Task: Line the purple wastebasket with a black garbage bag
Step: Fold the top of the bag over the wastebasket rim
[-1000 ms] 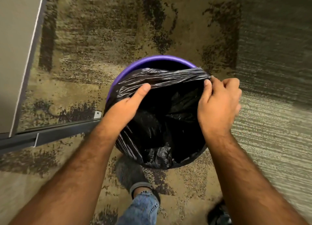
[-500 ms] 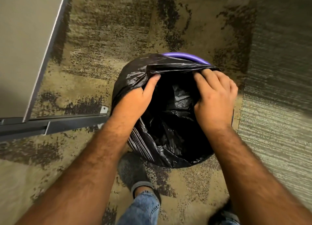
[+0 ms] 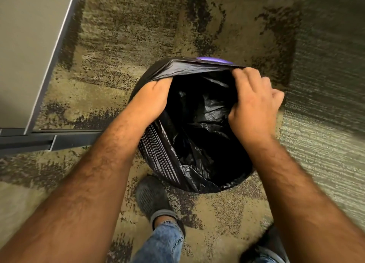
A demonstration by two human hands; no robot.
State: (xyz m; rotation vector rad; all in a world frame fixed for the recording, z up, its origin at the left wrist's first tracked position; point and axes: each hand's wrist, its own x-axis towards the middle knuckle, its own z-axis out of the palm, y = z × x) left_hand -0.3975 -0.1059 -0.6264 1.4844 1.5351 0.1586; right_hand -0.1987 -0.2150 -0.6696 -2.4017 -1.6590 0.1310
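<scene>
- Left hand (image 3: 153, 99) reaches into the black garbage bag (image 3: 197, 136) at its left side; fingertips tucked under the folded far hem & out of sight, so can't tell if it pinches the plastic or just pushes it outward.
- Right hand (image 3: 254, 104) curled over the far-right part of the hem, fingers bunched on the plastic, thumb side toward the bag's mouth.
- Bag mouth gapes open btwn the two hands; interior crumpled, too dark to see the bottom.
- Purple wastebasket (image 3: 214, 59) almost fully hidden by the bag; only a thin purple arc of rim shows at the far edge, above the stretched hem.
- Near side of the bag hangs in pleats over the outside.
- Grey shoe (image 3: 153, 198) & jeans cuff just below the bag; 2nd shoe cut off at bottom right.
- Patterned carpet (image 3: 138, 45) open beyond & to the right; grey partition w/ metal base rail (image 3: 65, 140) close on the left.
</scene>
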